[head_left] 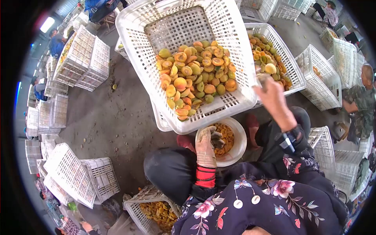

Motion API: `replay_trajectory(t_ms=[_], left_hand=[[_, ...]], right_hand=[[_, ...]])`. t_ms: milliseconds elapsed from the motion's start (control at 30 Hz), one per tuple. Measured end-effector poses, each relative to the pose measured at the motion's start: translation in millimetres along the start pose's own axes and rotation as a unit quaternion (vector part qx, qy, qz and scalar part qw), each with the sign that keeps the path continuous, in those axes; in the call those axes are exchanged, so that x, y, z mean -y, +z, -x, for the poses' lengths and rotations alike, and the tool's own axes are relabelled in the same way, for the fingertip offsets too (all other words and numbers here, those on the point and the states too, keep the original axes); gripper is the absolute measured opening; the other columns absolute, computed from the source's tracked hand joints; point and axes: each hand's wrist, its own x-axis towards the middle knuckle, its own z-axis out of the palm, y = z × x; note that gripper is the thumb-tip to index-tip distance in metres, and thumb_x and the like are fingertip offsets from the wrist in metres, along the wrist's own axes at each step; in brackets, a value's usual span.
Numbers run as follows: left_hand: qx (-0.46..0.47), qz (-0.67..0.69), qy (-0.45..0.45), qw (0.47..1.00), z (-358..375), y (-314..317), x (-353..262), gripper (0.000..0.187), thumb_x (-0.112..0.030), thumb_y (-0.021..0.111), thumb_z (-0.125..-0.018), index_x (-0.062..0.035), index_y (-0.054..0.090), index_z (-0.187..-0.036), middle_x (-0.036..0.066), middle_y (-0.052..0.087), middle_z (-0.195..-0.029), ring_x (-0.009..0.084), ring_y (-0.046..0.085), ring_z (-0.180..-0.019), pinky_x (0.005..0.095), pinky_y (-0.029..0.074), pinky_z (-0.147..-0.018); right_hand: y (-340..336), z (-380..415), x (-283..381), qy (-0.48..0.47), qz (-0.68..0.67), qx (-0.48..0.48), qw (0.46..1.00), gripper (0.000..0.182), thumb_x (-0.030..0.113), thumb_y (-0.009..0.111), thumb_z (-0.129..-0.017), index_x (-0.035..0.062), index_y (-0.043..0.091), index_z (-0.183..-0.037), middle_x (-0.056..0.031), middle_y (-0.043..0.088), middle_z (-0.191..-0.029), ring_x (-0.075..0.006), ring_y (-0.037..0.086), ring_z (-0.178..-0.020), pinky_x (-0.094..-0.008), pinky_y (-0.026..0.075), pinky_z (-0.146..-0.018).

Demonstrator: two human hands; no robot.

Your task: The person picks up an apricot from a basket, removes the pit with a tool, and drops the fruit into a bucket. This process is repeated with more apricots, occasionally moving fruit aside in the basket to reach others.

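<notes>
A white plastic crate (184, 126) in front of me holds many halved orange and green fruits (196, 72). My left hand (207, 143), in a dirty pale glove with dark fingertips, is over a white bucket (242, 143) that contains small brown-orange pieces (226, 139); its fingers are bent, and what they hold, if anything, is hidden. At the right wall of the crate is my right hand (270, 92), bare and blurred, beside a second crate (295, 74) of fruits. Its fingers are smeared by motion.
Stacked white crates stand at the left (92, 58), lower left (72, 168) and right (319, 78). A low crate (147, 217) of orange pieces is by my left knee. A co-worker in camouflage (362, 109) sits at the right; other people are along the left edge.
</notes>
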Motion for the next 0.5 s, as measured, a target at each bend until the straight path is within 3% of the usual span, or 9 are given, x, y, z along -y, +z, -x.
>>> replay_trajectory(t_ms=[33, 133, 167, 300, 433, 500], left_hand=[[0.000, 0.000, 0.001, 1.000, -4, -5, 4, 0.034, -0.030, 0.047, -0.103, -0.0002, 0.061, -0.113, 0.011, 0.068, -0.092, 0.0193, 0.066, -0.074, 0.0317, 0.054, -0.067], [-0.055, -0.200, 0.204, 0.957, -6, -6, 14, 0.029, -0.012, 0.042, -0.103, 0.0067, 0.059, -0.117, 0.016, 0.065, -0.112, 0.0253, 0.062, -0.102, 0.0340, 0.050, -0.091], [-0.055, -0.200, 0.204, 0.957, -6, -7, 13, 0.029, -0.012, 0.042, -0.103, 0.0067, 0.059, -0.117, 0.016, 0.065, -0.112, 0.0253, 0.062, -0.102, 0.0340, 0.050, -0.091], [-0.066, -0.116, 0.105, 0.985, -3, 0, 0, 0.028, -0.009, 0.041, -0.102, 0.0065, 0.059, -0.118, 0.019, 0.064, -0.111, 0.0294, 0.062, -0.102, 0.0353, 0.049, -0.092], [-0.078, -0.161, 0.176, 0.968, -6, -3, 0, 0.027, -0.007, 0.040, -0.102, 0.0061, 0.060, -0.114, 0.019, 0.064, -0.108, 0.0295, 0.062, -0.099, 0.0364, 0.049, -0.090], [-0.058, -0.263, 0.224, 0.937, -7, -9, 0, 0.027, -0.008, 0.041, -0.101, 0.0065, 0.060, -0.114, 0.019, 0.064, -0.108, 0.0303, 0.062, -0.098, 0.0365, 0.050, -0.089]], right_hand=[[16, -2, 20, 0.008, 0.012, 0.082, 0.997, 0.029, 0.024, 0.066, -0.087, 0.0021, 0.062, -0.106, -0.0226, 0.066, -0.080, -0.0367, 0.068, -0.075, -0.0418, 0.053, -0.065], [92, -6, 39, -0.122, 0.022, 0.191, 0.974, 0.020, 0.020, 0.061, -0.085, 0.0027, 0.062, -0.096, -0.0219, 0.065, -0.078, -0.0388, 0.066, -0.077, -0.0469, 0.052, -0.066], [113, -10, 42, -0.149, 0.060, 0.245, 0.956, 0.017, 0.016, 0.060, -0.083, 0.0027, 0.062, -0.093, -0.0214, 0.065, -0.077, -0.0393, 0.066, -0.077, -0.0482, 0.051, -0.066], [194, -22, 36, -0.200, 0.045, 0.232, 0.951, 0.014, 0.012, 0.059, -0.080, 0.0035, 0.063, -0.090, -0.0195, 0.066, -0.077, -0.0398, 0.066, -0.078, -0.0484, 0.051, -0.066], [233, -33, 36, -0.146, 0.116, 0.306, 0.934, 0.012, 0.006, 0.059, -0.077, 0.0048, 0.065, -0.086, -0.0164, 0.068, -0.078, -0.0384, 0.066, -0.081, -0.0465, 0.053, -0.068], [236, -36, 32, -0.170, 0.097, 0.318, 0.928, 0.019, 0.015, 0.058, -0.079, 0.0031, 0.063, -0.093, -0.0209, 0.066, -0.078, -0.0409, 0.065, -0.079, -0.0499, 0.051, -0.068]])
